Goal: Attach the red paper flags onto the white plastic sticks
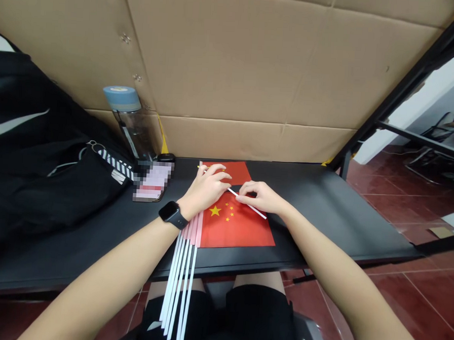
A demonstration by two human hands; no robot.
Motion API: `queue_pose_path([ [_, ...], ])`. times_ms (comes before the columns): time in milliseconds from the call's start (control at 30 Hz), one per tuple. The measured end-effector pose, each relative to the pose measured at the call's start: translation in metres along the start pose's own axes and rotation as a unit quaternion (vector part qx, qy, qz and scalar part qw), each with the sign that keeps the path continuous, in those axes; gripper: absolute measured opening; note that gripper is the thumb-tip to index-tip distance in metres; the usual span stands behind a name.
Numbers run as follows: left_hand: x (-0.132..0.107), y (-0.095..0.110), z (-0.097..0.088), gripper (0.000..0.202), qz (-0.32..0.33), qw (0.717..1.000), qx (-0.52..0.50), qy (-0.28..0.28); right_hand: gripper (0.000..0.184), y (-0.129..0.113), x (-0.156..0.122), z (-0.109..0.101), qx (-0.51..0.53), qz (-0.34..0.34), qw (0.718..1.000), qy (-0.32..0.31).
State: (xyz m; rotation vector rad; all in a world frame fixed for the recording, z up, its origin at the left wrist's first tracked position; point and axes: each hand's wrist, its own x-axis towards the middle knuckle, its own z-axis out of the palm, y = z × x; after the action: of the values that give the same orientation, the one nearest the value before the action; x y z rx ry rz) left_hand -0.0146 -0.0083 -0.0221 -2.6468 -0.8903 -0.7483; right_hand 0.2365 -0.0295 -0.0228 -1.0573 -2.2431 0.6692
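My left hand (210, 185) is curled over the upper red flag (240, 171), its fingers bent. A thin white stick (258, 212) slants out from under its thumb side, down to the right. My right hand (262, 197) pinches that stick between thumb and fingers, above the lower red flag (242, 234) with yellow stars. The stick's far end is hidden by my left hand. Under my left wrist are overlapping pale flag edges (198, 234), from which several white sticks (179, 284) reach past the table's front edge over my lap.
A black bag (41, 145) fills the left side. Near it stand a bottle with a blue lid (122, 99) and a phone (153, 181) lying on the black table (324, 210). Behind rises a cardboard panel (236, 69); a black metal frame (386, 102) slopes at the right.
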Motion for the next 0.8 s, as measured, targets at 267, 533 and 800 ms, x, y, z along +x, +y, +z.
queue_pose_path([
  [267, 0.001, -0.003, -0.007, 0.03, -0.073, 0.996, -0.041, 0.038, 0.026, 0.005, -0.004, -0.022, -0.096, 0.009, 0.994, 0.045],
  [533, -0.011, -0.038, 0.012, 0.049, -0.155, 0.977, -0.056, -0.137, 0.032, 0.039, -0.032, -0.087, -0.244, 0.389, 0.886, -0.067],
  [800, -0.016, -0.06, 0.013, 0.054, -0.204, 0.966, -0.056, -0.15, 0.039, 0.066, -0.03, -0.08, -0.284, 0.397, 0.869, 0.076],
])
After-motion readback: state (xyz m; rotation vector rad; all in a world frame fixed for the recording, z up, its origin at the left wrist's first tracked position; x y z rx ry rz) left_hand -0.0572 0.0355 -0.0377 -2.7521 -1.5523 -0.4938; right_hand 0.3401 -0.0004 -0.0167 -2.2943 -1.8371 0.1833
